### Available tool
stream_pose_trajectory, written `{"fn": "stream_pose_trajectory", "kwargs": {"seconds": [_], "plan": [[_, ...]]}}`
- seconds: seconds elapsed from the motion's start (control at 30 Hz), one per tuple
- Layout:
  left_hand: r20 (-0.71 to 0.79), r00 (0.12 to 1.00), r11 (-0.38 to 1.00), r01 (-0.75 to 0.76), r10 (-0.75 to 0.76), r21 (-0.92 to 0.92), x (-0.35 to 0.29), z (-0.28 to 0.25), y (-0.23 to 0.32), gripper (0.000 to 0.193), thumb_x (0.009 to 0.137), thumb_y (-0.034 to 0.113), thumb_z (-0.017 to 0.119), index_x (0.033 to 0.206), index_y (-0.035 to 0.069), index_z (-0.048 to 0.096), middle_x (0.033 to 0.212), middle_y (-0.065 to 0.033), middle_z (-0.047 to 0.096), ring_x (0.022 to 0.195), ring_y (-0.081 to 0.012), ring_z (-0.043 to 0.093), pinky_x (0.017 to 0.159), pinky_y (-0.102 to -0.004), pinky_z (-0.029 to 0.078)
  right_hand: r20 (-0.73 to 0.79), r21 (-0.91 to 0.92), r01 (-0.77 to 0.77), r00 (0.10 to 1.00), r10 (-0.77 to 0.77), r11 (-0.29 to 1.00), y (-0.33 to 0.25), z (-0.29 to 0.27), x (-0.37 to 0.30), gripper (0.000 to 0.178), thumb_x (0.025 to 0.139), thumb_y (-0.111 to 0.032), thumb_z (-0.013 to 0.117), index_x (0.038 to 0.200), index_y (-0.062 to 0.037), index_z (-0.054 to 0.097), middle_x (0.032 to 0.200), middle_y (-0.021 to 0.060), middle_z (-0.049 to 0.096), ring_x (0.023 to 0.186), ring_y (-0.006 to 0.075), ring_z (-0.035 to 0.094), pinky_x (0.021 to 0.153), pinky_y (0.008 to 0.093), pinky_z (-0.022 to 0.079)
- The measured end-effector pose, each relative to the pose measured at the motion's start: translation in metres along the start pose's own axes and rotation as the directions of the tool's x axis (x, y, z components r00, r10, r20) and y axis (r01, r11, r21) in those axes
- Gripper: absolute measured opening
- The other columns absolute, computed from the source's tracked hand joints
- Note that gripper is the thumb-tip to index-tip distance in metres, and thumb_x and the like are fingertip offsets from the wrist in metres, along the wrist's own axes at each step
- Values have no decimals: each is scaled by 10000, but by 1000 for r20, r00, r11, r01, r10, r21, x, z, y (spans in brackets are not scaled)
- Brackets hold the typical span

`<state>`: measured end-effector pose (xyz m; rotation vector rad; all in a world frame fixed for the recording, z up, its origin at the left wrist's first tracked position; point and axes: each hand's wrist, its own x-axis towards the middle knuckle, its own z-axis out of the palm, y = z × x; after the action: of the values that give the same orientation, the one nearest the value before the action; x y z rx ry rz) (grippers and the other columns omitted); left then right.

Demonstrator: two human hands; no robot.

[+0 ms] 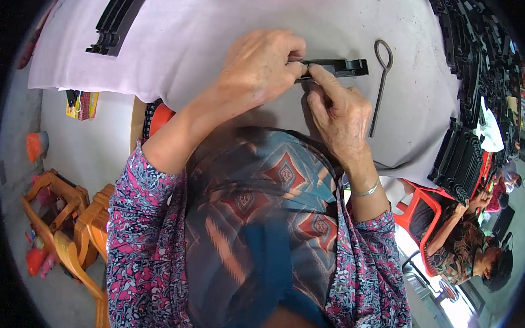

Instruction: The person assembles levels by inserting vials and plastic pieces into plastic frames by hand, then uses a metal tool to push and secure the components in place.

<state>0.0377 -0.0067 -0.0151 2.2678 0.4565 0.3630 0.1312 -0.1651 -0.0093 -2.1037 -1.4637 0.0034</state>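
Observation:
Over the cloth-covered table (pixel 180 34), a narrow black plastic strip (pixel 341 67) with raised edges lies crosswise between my hands. My left hand (pixel 257 65) grips its left part with bent fingers, hiding that end. From the right, my right hand (pixel 342 112) holds the strip's middle, its index fingertip pressed into the channel close to the left fingertips and its thumb tucked underneath. Whether a small piece sits between the fingertips is hidden. Just right of the strip lies a thin metal rod (pixel 383 81) with a loop at its far end.
Several black strips (pixel 118 20) lie together at the far left. A row of similar strips (pixel 458 159) stands at the right edge, below a large pile (pixel 480 62). Beyond it, another person (pixel 464 252) sits by a red plastic chair (pixel 414 215). Wooden furniture (pixel 69 238) stands at left.

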Motion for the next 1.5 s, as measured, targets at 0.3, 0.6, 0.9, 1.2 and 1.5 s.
{"fn": "stream_pose_trajectory", "kwargs": {"seconds": [0.3, 0.6, 0.9, 1.2, 1.5], "plan": [[-27, 997, 996, -77, 76, -50, -6, -3, -1, 170, 811, 132, 662, 849, -31, 629, 742, -141, 546, 651, -287, 542, 616, -419, 414, -93, 458, -311, 915, 393, 832, 15, 3, -12, 265, 831, -17, 715, 1093, -39, 686, 605, -4, 524, 568, 22, 452, 507, 208, 420], [9, 993, 982, -116, 119, -151, -17, -19, -7, 179, 818, 74, 620, 962, -30, 647, 790, -132, 556, 679, -235, 548, 632, -359, 434, -257, 189, 29, 966, 21, 982, 11, -6, 3, 207, 768, -4, 727, 966, -66, 715, 861, 62, 646, 771, 198, 595, 667, 308, 473], [59, 995, 986, -73, 82, -149, -25, -33, -10, 207, 809, 25, 576, 991, -34, 655, 797, -116, 564, 692, -224, 535, 648, -341, 437, 13, -89, 303, 953, -303, 949, 2, -4, 21, 190, 718, -149, 761, 900, -141, 704, 920, -32, 618, 895, 185, 526, 783, 339, 379], [32, 998, 980, -40, 48, -194, -25, -27, -12, 211, 795, 29, 567, 967, -36, 671, 788, -124, 578, 682, -227, 540, 647, -347, 438, 86, -14, 350, 934, -348, 937, 4, -4, 26, 196, 730, -114, 748, 917, -105, 688, 898, -3, 610, 843, 205, 541, 757, 350, 409], [-23, 996, 979, -86, 83, -186, -26, -22, -17, 196, 781, 26, 576, 943, -23, 675, 774, -127, 583, 678, -233, 560, 630, -349, 441, 117, 102, 402, 904, -412, 910, 10, -4, 32, 233, 720, -72, 744, 948, -71, 696, 870, 32, 608, 829, 232, 545, 728, 354, 424]]}}
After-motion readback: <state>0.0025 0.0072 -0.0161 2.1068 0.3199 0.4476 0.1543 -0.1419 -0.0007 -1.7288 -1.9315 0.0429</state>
